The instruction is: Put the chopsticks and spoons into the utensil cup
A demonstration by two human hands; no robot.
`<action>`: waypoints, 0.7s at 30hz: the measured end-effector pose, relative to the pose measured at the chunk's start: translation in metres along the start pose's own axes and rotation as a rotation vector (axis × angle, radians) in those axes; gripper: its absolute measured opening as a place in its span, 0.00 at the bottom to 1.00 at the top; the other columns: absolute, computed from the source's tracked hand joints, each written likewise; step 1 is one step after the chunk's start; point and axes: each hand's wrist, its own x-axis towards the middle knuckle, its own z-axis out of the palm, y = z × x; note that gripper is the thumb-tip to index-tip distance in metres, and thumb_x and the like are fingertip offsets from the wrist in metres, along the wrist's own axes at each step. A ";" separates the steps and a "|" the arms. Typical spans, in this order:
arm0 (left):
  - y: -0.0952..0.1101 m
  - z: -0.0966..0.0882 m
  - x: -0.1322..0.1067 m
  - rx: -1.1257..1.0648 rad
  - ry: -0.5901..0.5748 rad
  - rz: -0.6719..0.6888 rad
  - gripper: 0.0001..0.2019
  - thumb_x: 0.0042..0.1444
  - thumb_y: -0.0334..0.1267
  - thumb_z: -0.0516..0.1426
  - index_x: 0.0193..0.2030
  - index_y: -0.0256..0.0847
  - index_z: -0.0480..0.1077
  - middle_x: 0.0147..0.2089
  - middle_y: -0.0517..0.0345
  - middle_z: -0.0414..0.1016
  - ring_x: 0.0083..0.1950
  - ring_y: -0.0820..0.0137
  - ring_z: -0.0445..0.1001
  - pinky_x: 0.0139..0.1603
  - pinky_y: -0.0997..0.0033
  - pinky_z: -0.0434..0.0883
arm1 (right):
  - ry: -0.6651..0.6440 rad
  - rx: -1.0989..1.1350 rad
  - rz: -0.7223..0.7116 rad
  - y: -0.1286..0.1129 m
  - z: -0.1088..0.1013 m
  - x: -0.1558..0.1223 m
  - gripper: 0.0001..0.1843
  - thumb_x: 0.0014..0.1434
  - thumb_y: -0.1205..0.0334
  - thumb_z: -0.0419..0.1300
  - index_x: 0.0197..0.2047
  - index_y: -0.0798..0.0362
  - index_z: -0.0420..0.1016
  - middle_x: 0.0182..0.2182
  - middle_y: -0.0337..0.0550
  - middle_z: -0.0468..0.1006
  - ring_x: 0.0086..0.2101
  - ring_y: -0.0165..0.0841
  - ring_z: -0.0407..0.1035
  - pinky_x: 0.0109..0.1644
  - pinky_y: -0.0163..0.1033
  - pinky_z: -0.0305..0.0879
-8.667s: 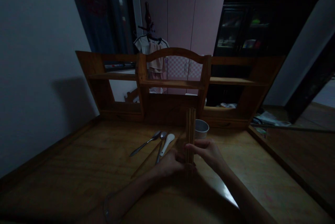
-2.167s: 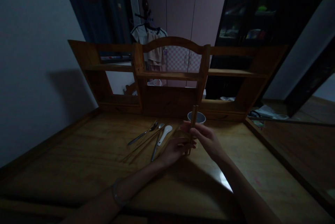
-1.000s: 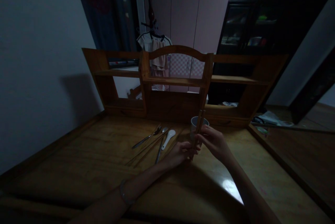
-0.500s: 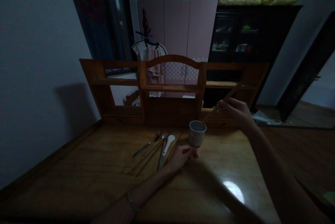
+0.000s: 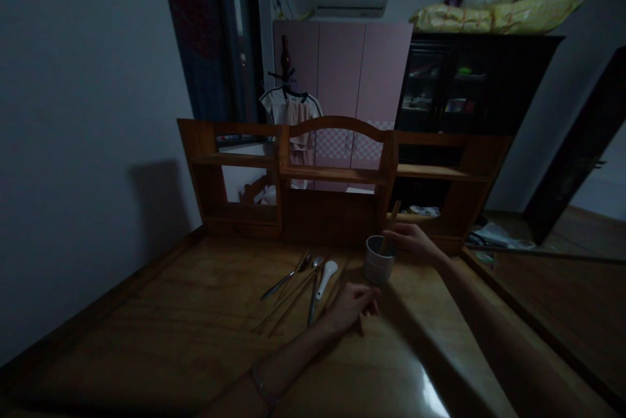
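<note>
My right hand (image 5: 409, 239) pinches wooden chopsticks (image 5: 395, 212) upright, their lower ends inside a light metal cup (image 5: 378, 269); whether it is one stick or a pair is unclear. On the table in front of the cup, my left hand (image 5: 353, 306) rests with fingers loosely bent and nothing visible in it. To its left lie a white soup spoon (image 5: 327, 280), a metal spoon (image 5: 317, 262), a dark-headed utensil with a metal handle (image 5: 280, 283) and several loose chopsticks (image 5: 289, 300). My left forearm and hand partly cover the nearest of these.
Behind the cup, a wooden shelf unit (image 5: 332, 175) runs along the back of the wooden table (image 5: 161, 313). A wall (image 5: 88, 144) borders the left side. The table's right edge drops to the floor (image 5: 552, 300).
My right hand has come down and left towards the cup, and the chopsticks now stand steeper in it. My left hand stays near the cup's front. The camera view has shifted slightly.
</note>
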 end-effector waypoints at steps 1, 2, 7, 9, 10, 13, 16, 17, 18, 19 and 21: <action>0.000 0.000 0.000 -0.005 -0.004 0.001 0.30 0.58 0.61 0.50 0.24 0.33 0.73 0.24 0.55 0.72 0.26 0.74 0.67 0.29 0.75 0.63 | 0.007 -0.007 -0.002 0.000 0.001 0.000 0.29 0.49 0.36 0.63 0.27 0.60 0.74 0.21 0.38 0.69 0.22 0.27 0.62 0.24 0.32 0.56; 0.001 0.001 0.000 -0.007 -0.004 0.004 0.30 0.58 0.61 0.50 0.24 0.33 0.73 0.24 0.55 0.72 0.26 0.74 0.67 0.29 0.75 0.63 | 0.017 -0.014 -0.005 0.001 0.002 0.000 0.29 0.49 0.36 0.63 0.27 0.60 0.73 0.20 0.37 0.68 0.22 0.26 0.60 0.23 0.32 0.54; 0.002 0.001 0.001 0.010 0.004 0.008 0.30 0.57 0.62 0.50 0.24 0.33 0.73 0.24 0.55 0.72 0.26 0.74 0.67 0.29 0.75 0.63 | 0.064 -0.042 -0.015 0.000 0.005 0.000 0.30 0.47 0.36 0.64 0.26 0.59 0.73 0.19 0.35 0.65 0.22 0.26 0.58 0.23 0.32 0.51; 0.002 0.001 0.001 0.004 0.003 0.002 0.31 0.56 0.62 0.50 0.24 0.33 0.73 0.24 0.55 0.71 0.25 0.74 0.66 0.28 0.75 0.62 | 0.069 -0.048 -0.015 -0.002 0.006 -0.002 0.30 0.47 0.35 0.63 0.27 0.60 0.75 0.20 0.36 0.67 0.23 0.26 0.59 0.23 0.32 0.53; 0.003 0.001 0.001 -0.003 0.003 0.005 0.31 0.56 0.62 0.50 0.24 0.33 0.73 0.24 0.56 0.71 0.25 0.74 0.65 0.27 0.75 0.61 | 0.067 -0.050 -0.012 -0.002 0.007 -0.002 0.31 0.47 0.35 0.63 0.28 0.60 0.76 0.21 0.36 0.67 0.22 0.26 0.59 0.23 0.32 0.53; 0.004 0.001 0.000 -0.014 -0.007 0.029 0.30 0.57 0.61 0.50 0.24 0.33 0.73 0.24 0.55 0.71 0.25 0.75 0.65 0.27 0.76 0.60 | 0.050 -0.056 -0.002 -0.001 0.009 -0.005 0.31 0.50 0.35 0.61 0.31 0.61 0.77 0.22 0.39 0.70 0.23 0.28 0.62 0.24 0.33 0.56; 0.003 0.000 -0.001 -0.001 -0.016 0.019 0.31 0.58 0.61 0.49 0.25 0.33 0.73 0.24 0.55 0.72 0.25 0.75 0.65 0.27 0.76 0.60 | 0.090 -0.074 -0.010 -0.004 0.005 -0.006 0.31 0.52 0.36 0.60 0.37 0.60 0.78 0.28 0.45 0.75 0.28 0.33 0.68 0.29 0.36 0.64; 0.002 -0.001 -0.002 0.012 -0.010 0.009 0.31 0.58 0.61 0.49 0.25 0.33 0.74 0.25 0.55 0.72 0.25 0.75 0.65 0.27 0.76 0.61 | 0.146 -0.085 -0.018 -0.010 0.003 -0.007 0.31 0.52 0.37 0.61 0.42 0.59 0.77 0.33 0.47 0.77 0.33 0.36 0.70 0.33 0.38 0.66; 0.002 -0.001 -0.002 0.029 -0.001 -0.001 0.31 0.58 0.62 0.49 0.26 0.33 0.74 0.25 0.54 0.72 0.26 0.75 0.66 0.27 0.76 0.61 | 0.236 -0.107 -0.041 -0.019 0.001 -0.009 0.32 0.52 0.38 0.61 0.47 0.58 0.76 0.38 0.50 0.76 0.38 0.40 0.70 0.37 0.41 0.68; 0.001 -0.001 -0.001 0.047 0.011 -0.007 0.31 0.58 0.62 0.49 0.26 0.33 0.74 0.26 0.54 0.73 0.26 0.74 0.66 0.28 0.76 0.62 | 0.354 -0.141 -0.082 -0.032 0.000 -0.012 0.34 0.51 0.39 0.62 0.52 0.57 0.72 0.43 0.52 0.75 0.42 0.42 0.69 0.42 0.44 0.68; 0.000 0.000 -0.001 0.079 0.026 -0.006 0.31 0.59 0.60 0.48 0.28 0.33 0.75 0.26 0.54 0.73 0.27 0.73 0.68 0.28 0.76 0.63 | 0.617 -0.241 -0.242 -0.071 0.004 -0.026 0.36 0.53 0.43 0.63 0.60 0.55 0.65 0.49 0.54 0.71 0.47 0.46 0.67 0.50 0.51 0.65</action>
